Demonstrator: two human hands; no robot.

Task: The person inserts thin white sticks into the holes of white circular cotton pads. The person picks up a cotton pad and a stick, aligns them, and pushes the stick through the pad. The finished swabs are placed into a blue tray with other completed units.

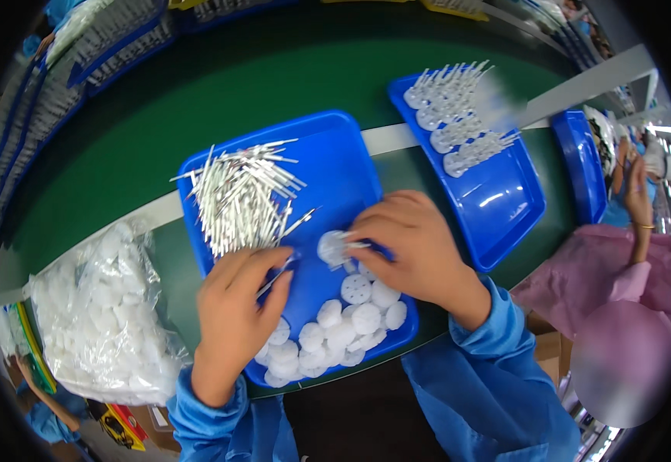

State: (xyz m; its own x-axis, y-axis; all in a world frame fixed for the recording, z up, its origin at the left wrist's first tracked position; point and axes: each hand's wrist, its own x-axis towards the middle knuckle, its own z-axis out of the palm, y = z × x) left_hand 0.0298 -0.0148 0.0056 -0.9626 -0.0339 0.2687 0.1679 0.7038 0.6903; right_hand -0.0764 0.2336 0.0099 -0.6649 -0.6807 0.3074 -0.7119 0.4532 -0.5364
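Note:
Over a blue tray (328, 165), my right hand (412, 246) pinches a translucent white disc (333, 248), with what look like short thin pins at its edge. To its left my left hand (239, 308) is closed, thumb against fingers, on a thin silvery pin (274, 279) that is partly hidden. A pile of thin white and silver pins (243, 196) fills the tray's far left part. Loose round white discs (343, 333), some showing small holes, lie heaped along its near edge. The hands are close together but apart.
A second blue tray (497, 204) at the right holds rows of discs with pins standing in them (447, 115). At the left lies a clear plastic bag (108, 316) of white discs. A green conveyor belt (197, 100) runs beyond. A person in pink (605, 269) sits at the right.

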